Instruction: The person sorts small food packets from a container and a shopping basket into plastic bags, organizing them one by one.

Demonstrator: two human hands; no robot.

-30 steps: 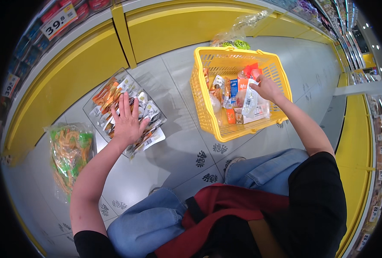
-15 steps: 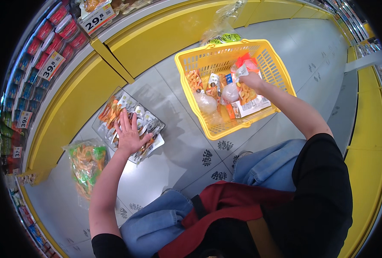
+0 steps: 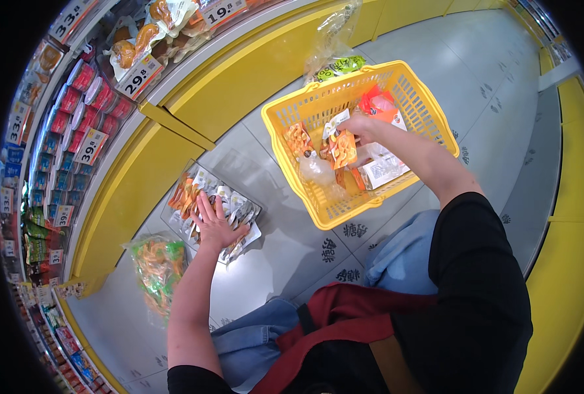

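My left hand [image 3: 217, 230] lies with fingers spread on several small snack packets [image 3: 203, 180], silver and orange, which fill a clear tray [image 3: 260, 209] on the floor. Over to the right, my right hand [image 3: 364, 129] reaches into a yellow shopping basket [image 3: 280, 134]. Its fingers are closed on an orange snack packet [image 3: 343, 151] with a white top. Around it in the basket are another orange packet [image 3: 298, 140], a clear plastic bag [image 3: 317, 169], a white and orange package [image 3: 382, 172] and a red package [image 3: 376, 100].
A clear bag of orange and green packets [image 3: 157, 266] lies left of the tray. Behind the basket rests a clear bag with a green label [image 3: 340, 67]. Yellow-based shelves [image 3: 252, 79] with priced goods run along the left and back. My bent knees [image 3: 256, 338] are close below.
My right hand has moved left inside the basket and now has an orange packet in its fingers. The view has shifted slightly; my left hand stays on the packets in the tray.
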